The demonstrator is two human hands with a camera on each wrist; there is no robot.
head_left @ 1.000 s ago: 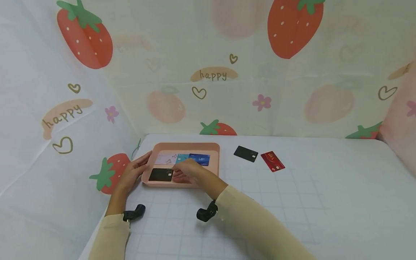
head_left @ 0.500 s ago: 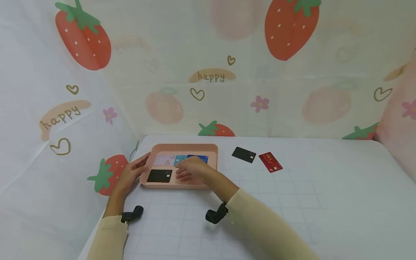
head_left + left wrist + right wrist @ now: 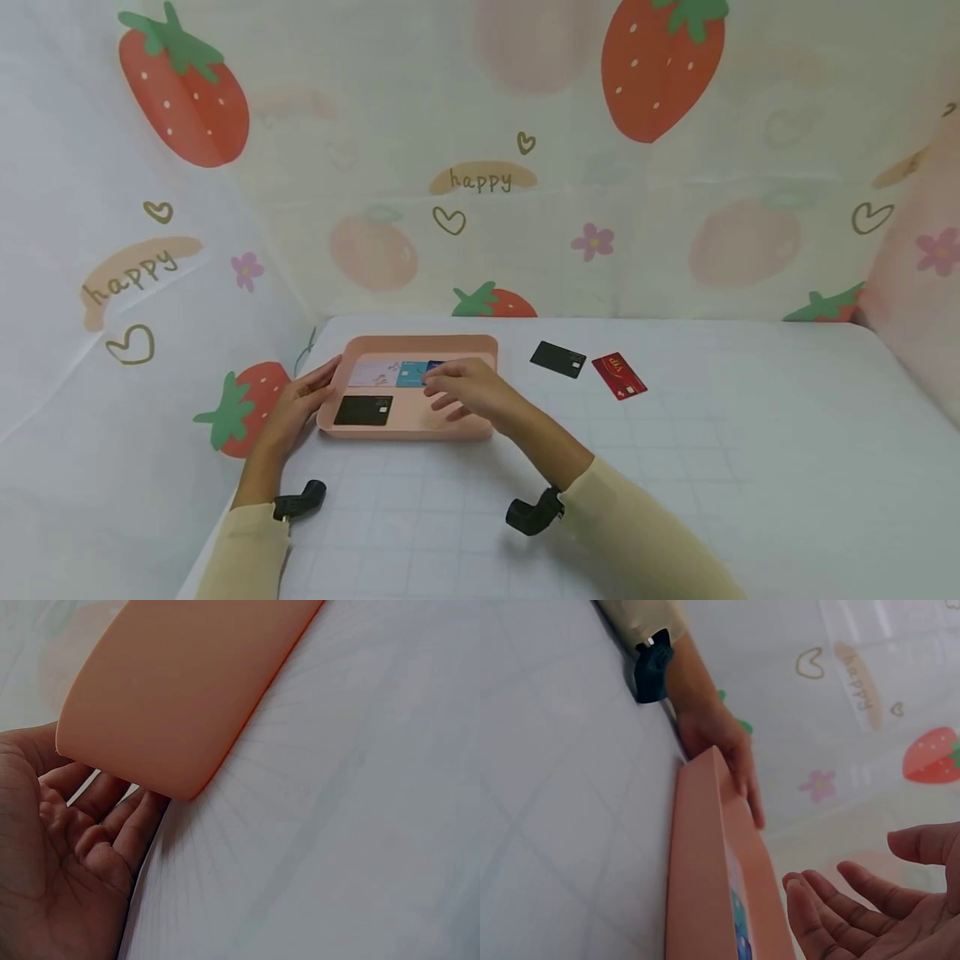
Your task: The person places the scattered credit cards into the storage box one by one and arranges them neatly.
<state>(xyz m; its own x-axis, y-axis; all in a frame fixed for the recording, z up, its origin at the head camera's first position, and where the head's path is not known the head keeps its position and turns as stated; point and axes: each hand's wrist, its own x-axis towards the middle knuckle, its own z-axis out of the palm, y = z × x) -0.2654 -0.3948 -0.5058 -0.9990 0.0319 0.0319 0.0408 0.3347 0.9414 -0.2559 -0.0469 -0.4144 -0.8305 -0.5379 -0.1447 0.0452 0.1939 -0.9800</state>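
Observation:
A shallow pink tray [image 3: 420, 433] lies at the left of the table. My left hand [image 3: 298, 407] rests against its left end, fingers extended along the wall; the left wrist view shows the fingers [image 3: 139, 829] at the tray's end. Inside lie a black card [image 3: 363, 410] at the front left and, along the back, a pale patterned card [image 3: 372, 374], a light blue card [image 3: 411, 374] and a dark blue card [image 3: 434, 365], mostly hidden by my right hand [image 3: 472, 390]. That hand hovers over the tray's right half with loosely bent fingers, holding nothing.
On the table right of the tray lie another black card [image 3: 558, 359] and a red VIP card [image 3: 619, 376]. A strawberry-print cloth [image 3: 645, 183] hangs behind and at both sides. The white table [image 3: 675, 483] has a faint grid.
My right hand has lifted away from beside the black card in the tray and moved right, leaving that card lying there. The left hand stays at the tray; the head view has shifted slightly.

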